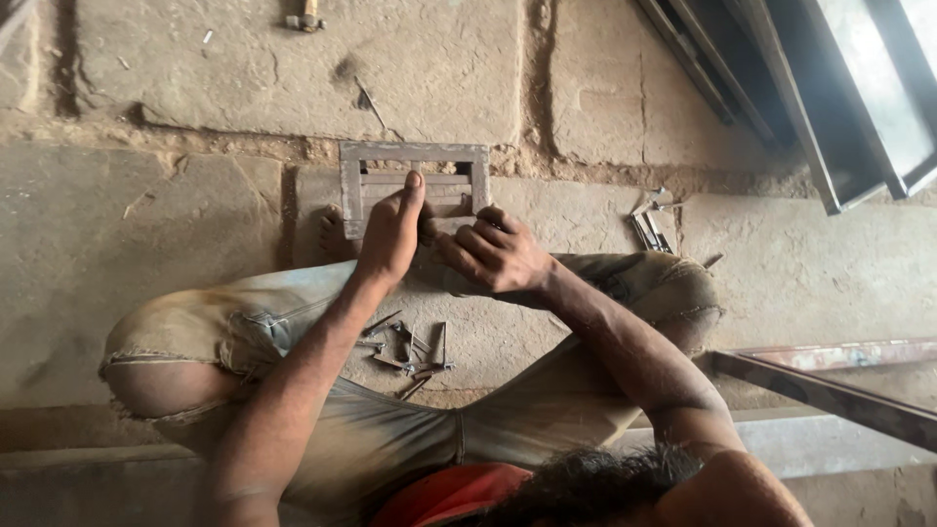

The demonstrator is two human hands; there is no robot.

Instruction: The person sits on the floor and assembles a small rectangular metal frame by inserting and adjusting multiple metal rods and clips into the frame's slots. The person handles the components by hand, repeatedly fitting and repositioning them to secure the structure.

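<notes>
A: What do you see from the head camera, looking down?

B: A person squats on a stone floor (176, 224). A small grey metal frame (414, 154) lies flat on the floor, right in front of the knees.

A: Where are the hands?

B: Both are on the near edge of the frame. The left hand (390, 234) lies on its left part. The fingers are mostly curled, and one finger sticks out straight and presses on a bar inside the frame. The right hand (498, 252) is just beside it, with fingers bent tight around the frame's near right corner. I cannot tell if something small is held inside.

A: Which way does the frame lie?

B: Its long side runs left to right, across the hands. It reaches away from the fingers. Both hands are about equally near.

A: Anything else?

B: Small bent metal bits (410, 356) lie between the legs. More metal bits (652, 226) sit to the right.
</notes>
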